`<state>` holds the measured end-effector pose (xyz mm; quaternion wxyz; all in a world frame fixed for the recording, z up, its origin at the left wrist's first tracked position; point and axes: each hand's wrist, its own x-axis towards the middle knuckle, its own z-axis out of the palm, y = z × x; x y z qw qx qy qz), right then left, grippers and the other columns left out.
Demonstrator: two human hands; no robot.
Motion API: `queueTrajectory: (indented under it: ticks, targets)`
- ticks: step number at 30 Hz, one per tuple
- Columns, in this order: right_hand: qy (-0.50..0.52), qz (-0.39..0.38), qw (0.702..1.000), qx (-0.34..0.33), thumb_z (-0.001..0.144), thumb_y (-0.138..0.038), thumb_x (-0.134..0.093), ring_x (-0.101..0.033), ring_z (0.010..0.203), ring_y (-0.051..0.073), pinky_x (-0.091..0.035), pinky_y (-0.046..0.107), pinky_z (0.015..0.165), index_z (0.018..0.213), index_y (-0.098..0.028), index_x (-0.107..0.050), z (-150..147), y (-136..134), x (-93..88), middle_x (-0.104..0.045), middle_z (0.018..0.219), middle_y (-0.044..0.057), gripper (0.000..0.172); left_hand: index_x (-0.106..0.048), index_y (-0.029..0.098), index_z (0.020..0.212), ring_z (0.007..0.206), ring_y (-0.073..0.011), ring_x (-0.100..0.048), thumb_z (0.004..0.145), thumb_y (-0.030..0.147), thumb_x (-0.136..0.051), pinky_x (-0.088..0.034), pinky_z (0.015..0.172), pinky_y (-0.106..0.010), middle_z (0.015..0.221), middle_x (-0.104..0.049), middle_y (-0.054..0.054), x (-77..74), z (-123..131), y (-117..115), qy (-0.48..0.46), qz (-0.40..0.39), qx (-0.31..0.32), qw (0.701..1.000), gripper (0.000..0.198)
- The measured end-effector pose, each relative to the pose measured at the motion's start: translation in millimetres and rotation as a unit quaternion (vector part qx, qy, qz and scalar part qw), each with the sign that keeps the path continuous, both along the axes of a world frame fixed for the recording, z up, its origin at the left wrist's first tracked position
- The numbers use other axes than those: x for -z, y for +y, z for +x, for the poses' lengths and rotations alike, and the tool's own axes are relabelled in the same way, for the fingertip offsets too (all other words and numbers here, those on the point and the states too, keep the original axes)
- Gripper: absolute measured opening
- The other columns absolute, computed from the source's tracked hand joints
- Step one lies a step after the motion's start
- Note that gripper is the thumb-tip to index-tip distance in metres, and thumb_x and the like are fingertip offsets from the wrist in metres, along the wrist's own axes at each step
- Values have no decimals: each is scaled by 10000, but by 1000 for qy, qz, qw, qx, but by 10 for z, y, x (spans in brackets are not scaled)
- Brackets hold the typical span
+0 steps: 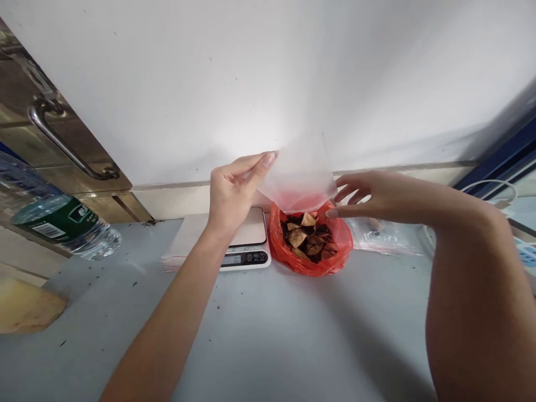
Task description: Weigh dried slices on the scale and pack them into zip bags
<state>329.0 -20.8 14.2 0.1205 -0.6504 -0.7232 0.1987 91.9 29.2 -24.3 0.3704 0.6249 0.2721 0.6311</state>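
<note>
My left hand (pixel 237 192) pinches the upper left edge of a clear plastic bag (pixel 299 173), thumb against fingers. The bag hangs tilted above a red plastic bag (pixel 312 267), whose mouth is spread wide around brown dried slices (pixel 307 237). At the clear bag's lower right corner is my right hand (pixel 360 195), its fingers apart and the thumb low by the red bag's rim. Whether its fingertips touch the clear bag I cannot tell. Left of the red bag, partly behind my left wrist, sits a white digital scale (pixel 247 258) with its display lit.
A stack of flat bags (pixel 178 243) lies left of the scale. More clear bags (pixel 383 237) lie at the right, near a white cable (pixel 498 183). At the left are a water bottle (pixel 67 218) and a yellowish container (pixel 29 307). A white wall (pixel 167 84) rises behind the table.
</note>
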Motion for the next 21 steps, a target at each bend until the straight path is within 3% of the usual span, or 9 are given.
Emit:
queueTrajectory:
  ticks: [3, 6, 9, 12, 14, 17, 21]
  targets:
    - [31, 33, 999, 25, 666, -649, -755, -734, 934, 324, -568, 402, 728, 1103, -236, -769, -46, 38, 49, -803, 1061, 98, 602, -848, 252, 896, 1128, -231, -741, 907, 263, -783, -577, 1009, -371, 1072, -820, -22, -11, -34, 28, -39, -29, 23, 999, 66]
    - [123, 72, 989, 26, 673, -638, -757, -720, 854, 293, -547, 376, 678, 934, -225, -791, -106, 94, 128, -804, 952, 79, 490, -828, 250, 959, 1092, -212, -736, 937, 326, -739, -593, 894, -320, 1118, -802, -32, -38, -124, 66, -63, -87, 34, 994, 119]
    - [230, 99, 968, 25, 695, -596, -782, -696, 771, 256, -530, 353, 639, 751, -202, -759, -228, 127, 183, -776, 819, 78, 398, -785, 228, 994, 988, -183, -740, 934, 349, -725, -577, 775, -259, 1037, -787, -33, -70, -272, 102, -57, -147, 6, 987, 148]
    - [318, 62, 946, 3, 702, -510, -835, -689, 721, 221, -538, 331, 634, 709, -198, -721, -411, 124, 208, -743, 761, 64, 332, -730, 212, 969, 769, -158, -715, 894, 348, -758, -532, 648, -234, 819, -735, 0, -74, -455, 136, 32, -194, -46, 979, 158]
    - [373, 33, 927, -12, 673, -466, -872, -682, 702, 196, -546, 311, 634, 762, -195, -718, -543, 123, 234, -731, 763, 48, 324, -701, 195, 852, 675, -149, -669, 880, 397, -768, -508, 624, -243, 719, -684, 9, -53, -593, 162, 119, -182, -56, 974, 215]
    - [419, 20, 908, -10, 625, -469, -915, -649, 672, 160, -542, 286, 628, 794, -185, -704, -717, 143, 299, -700, 749, 25, 392, -644, 181, 639, 619, -143, -610, 875, 517, -741, -497, 649, -265, 615, -627, -5, -15, -835, 207, 210, -133, -42, 968, 421]
    - [424, 33, 905, 7, 595, -554, -921, -610, 616, 142, -532, 287, 606, 709, -179, -674, -914, 203, 384, -673, 691, 17, 463, -673, 188, 606, 536, -143, -569, 778, 579, -779, -483, 609, -275, 518, -595, -2, -20, -1238, 236, 311, -130, 6, 941, 440]
